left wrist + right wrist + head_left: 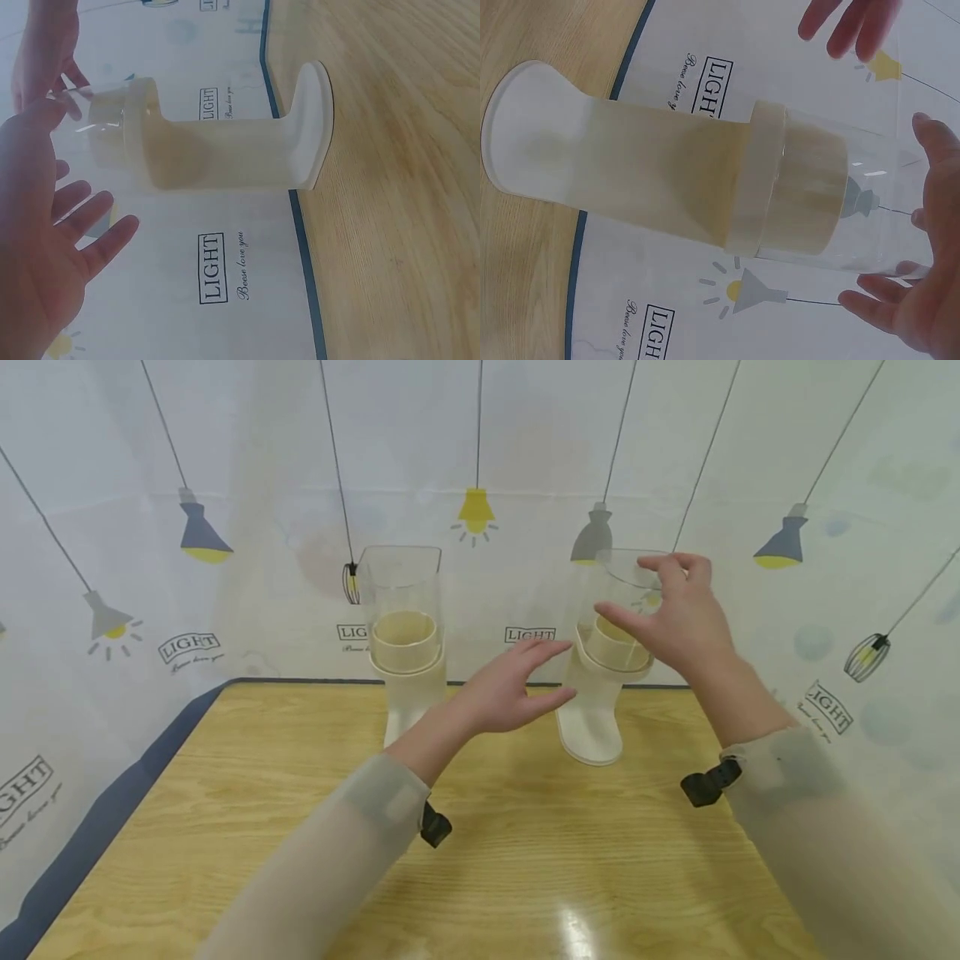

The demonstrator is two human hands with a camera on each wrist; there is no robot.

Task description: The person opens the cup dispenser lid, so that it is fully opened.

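Two cream stands with clear square-topped containers stand upright near the back of the table, looking like dispensers. My right hand is spread beside the upper part of the right dispenser, thumb in front of its clear container. Whether its fingers touch the plastic I cannot tell. My left hand reaches toward the same dispenser from the left, fingers extended and thumb apart, holding nothing. In the left wrist view the left hand lies near the clear container. The left dispenser stands behind my left forearm, its base partly hidden.
The wooden table has a dark blue edge at its back and left. Behind it hangs a pale sheet printed with lamps and LIGHT lettering. Black wrist cameras sit on both cuffs.
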